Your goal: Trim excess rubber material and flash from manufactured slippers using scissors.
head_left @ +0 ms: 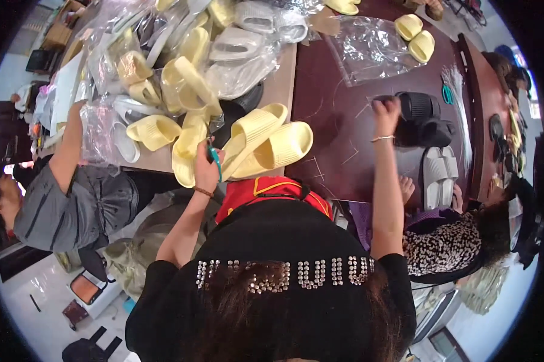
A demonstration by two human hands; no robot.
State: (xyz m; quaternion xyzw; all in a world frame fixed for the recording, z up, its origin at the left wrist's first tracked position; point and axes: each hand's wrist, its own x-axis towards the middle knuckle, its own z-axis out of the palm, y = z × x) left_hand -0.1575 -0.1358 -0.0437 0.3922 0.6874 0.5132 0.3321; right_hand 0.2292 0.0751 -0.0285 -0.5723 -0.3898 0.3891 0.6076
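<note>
Glossy dark-red tabletop (338,127) spreads at one o'clock. Fingers of the left hand (207,172) curl around teal-handled scissors (213,155); those of the right hand (387,111) bunch together, any hold unclear. Ribbed yellow slippers (278,152) lie at the left hand's two o'clock, ribbed black slippers (418,107) at the right's three.

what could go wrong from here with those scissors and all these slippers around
The left hand holds teal-handled scissors close to yellow slippers, so the tips might nick one. One of those slippers seems to jut past the near edge of the cream table and could drop. The heaped bagged slippers look loosely piled and might slide.
</note>
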